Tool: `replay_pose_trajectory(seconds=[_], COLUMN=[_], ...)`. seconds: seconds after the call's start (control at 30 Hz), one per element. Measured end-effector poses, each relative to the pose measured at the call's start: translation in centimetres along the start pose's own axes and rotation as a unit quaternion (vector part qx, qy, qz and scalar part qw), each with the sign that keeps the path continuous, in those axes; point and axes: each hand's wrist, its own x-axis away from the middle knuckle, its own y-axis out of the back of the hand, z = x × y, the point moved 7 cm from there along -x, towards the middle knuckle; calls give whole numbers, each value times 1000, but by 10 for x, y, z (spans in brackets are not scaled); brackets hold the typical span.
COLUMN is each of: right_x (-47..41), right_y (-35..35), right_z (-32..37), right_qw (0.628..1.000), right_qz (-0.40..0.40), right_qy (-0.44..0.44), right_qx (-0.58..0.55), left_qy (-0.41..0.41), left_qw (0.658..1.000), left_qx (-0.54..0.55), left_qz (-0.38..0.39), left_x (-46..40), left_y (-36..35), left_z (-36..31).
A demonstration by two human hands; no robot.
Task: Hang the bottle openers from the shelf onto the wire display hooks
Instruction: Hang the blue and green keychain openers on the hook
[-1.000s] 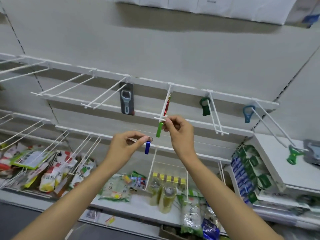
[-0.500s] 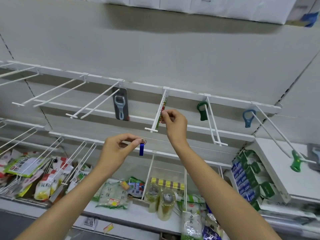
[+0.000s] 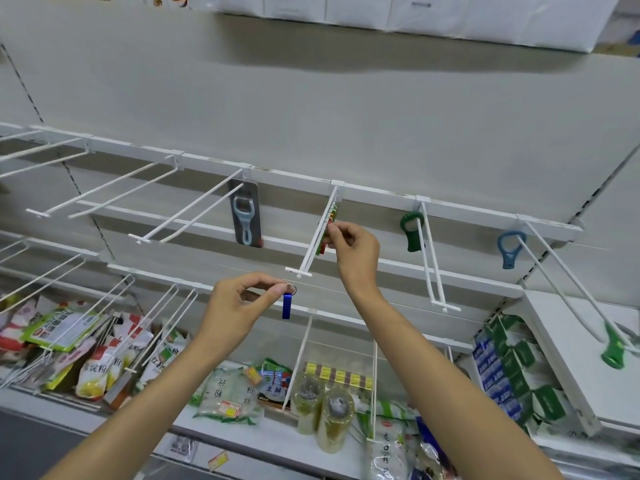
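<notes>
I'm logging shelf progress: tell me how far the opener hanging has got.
Done: a pale blue carded opener, a dark green opener and a blue loop opener hang on hooks. In hand: the right hand pinches small coloured openers on the white wire hook; the left hand holds a small blue keyring opener. Left: that one, not yet hung.

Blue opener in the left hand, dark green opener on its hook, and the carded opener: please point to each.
Blue opener (image 3: 286, 305), head view, on its body.
Dark green opener (image 3: 412, 240), head view, on its handle.
Carded opener (image 3: 245, 221), head view, on its pale handle.
</notes>
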Motion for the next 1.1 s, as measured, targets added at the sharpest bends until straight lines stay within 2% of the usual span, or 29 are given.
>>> replay_pose_trajectory(seconds=[0.27, 0.43, 0.53, 0.93, 1.1], right_x=[23, 79, 106, 117, 109], right_y=[22, 22, 20, 23, 23], right_z=[2, 25, 32, 40, 43], right_qw=[1000, 987, 978, 988, 990], right_qz=[-6, 141, 179, 138, 107], right_qy=[-22, 66, 94, 53, 29], right_qx=[6, 44, 41, -34, -85], left_qy=[-13, -26, -41, -51, -72], left_qw=[1000, 999, 998, 996, 991], left_qx=[7, 37, 46, 71, 96], left_qz=[-12, -27, -20, -26, -64], left_x=[3, 6, 7, 21, 22], left_y=[-6, -13, -18, -15, 4], left_z=[-7, -14, -14, -29, -47])
